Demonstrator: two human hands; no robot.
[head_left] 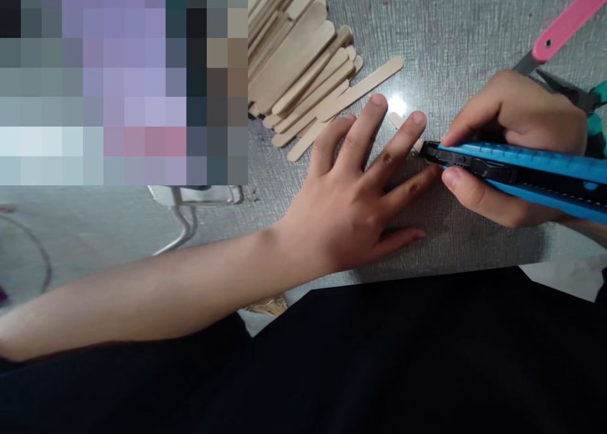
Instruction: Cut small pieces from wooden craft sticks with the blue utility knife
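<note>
My right hand (pixel 516 130) is closed around a blue box cutter (pixel 526 162) with a black slider. The cutter's tip meets a wooden craft stick (pixel 397 121) on the grey table. Only part of that stick shows, because my left hand (pixel 353 193) covers the rest. My left hand lies with its fingers spread, the fingertips on or close to the stick; how firmly they press cannot be seen. Just beyond my left fingers, a pile of craft sticks (pixel 303 48) lies on the table, with one stick (pixel 363 87) at its near right edge.
A pink-handled folding blade (pixel 569 23) lies at the upper right, partly behind my right hand, beside dark-jawed pliers (pixel 559 86) with green grips. To the left is a white device with a cable (pixel 183 225). The textured grey table (pixel 441 35) has its front edge near my dark clothing.
</note>
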